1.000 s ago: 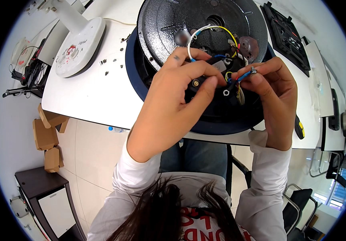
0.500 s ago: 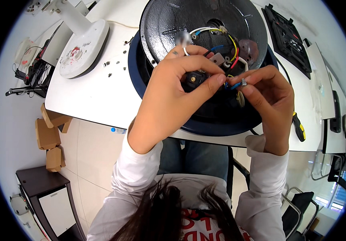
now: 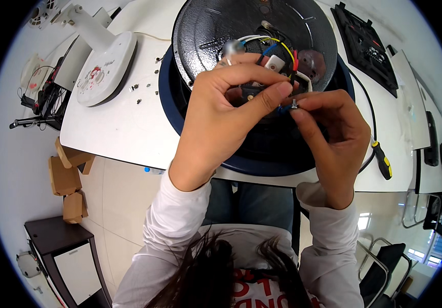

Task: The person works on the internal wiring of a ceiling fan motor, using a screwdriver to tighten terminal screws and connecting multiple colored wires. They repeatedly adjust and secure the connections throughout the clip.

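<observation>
Above the navy base (image 3: 272,168), a screw (image 3: 294,104) is gripped by the right hand (image 3: 337,128) beside a blue wire (image 3: 283,109); the left hand (image 3: 218,110) is pinched closed, its hold hidden. Through a slipped pinch, the screw could be dropped into the base.

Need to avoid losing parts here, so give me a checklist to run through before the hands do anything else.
1. Small metal screw held securely: appears ok; the right hand pinches it between thumb and forefinger.
2. Blue wire beside it joined to the screw: cannot tell; the join is too small to make out.
3. Left hand gripping a wire: cannot tell; its fingers hide the spot.
4. Loose hardware gathered together: not ok; pieces lie scattered on the white table.
5. Yellow-and-black screwdriver at hand: ok; it lies to the right of the right hand.
</observation>
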Demonstrator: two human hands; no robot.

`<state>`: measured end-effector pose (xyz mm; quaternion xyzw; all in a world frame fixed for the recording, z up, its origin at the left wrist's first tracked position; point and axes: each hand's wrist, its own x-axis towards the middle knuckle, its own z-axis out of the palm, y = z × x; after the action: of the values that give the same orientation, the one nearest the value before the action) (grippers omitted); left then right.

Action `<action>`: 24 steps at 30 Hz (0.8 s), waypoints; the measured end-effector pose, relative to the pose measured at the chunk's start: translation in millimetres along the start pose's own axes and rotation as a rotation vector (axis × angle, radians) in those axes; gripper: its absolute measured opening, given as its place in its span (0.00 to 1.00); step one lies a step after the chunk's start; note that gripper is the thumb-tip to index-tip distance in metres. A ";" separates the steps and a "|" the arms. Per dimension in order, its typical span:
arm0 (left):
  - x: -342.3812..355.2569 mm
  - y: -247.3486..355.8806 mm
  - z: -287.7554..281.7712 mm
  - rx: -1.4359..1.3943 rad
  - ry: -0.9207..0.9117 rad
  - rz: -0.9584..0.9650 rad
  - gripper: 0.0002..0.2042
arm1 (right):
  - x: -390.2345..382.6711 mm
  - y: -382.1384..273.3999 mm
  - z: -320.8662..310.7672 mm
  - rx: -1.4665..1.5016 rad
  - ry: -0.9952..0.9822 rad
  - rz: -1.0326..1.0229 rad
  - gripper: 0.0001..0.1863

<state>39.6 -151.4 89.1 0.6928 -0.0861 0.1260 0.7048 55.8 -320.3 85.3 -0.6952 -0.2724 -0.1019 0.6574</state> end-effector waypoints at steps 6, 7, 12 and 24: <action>2.3 -7.3 -0.6 0.027 -0.021 0.103 0.06 | 1.2 -0.1 1.0 -0.063 -0.012 -0.023 0.07; 2.3 -8.4 -1.6 0.029 -0.027 0.110 0.07 | 1.0 0.0 2.0 -0.054 -0.007 -0.018 0.07; 1.9 -6.2 1.4 -0.014 -0.025 0.081 0.06 | -0.3 0.4 1.4 -0.042 0.017 -0.003 0.07; 0.1 -6.2 1.7 0.123 -0.001 0.154 0.06 | -1.1 0.0 5.7 -0.045 0.065 0.019 0.06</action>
<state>41.7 -153.1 83.2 0.7263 -0.1314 0.1847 0.6489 53.7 -315.0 84.1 -0.7086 -0.2422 -0.1242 0.6510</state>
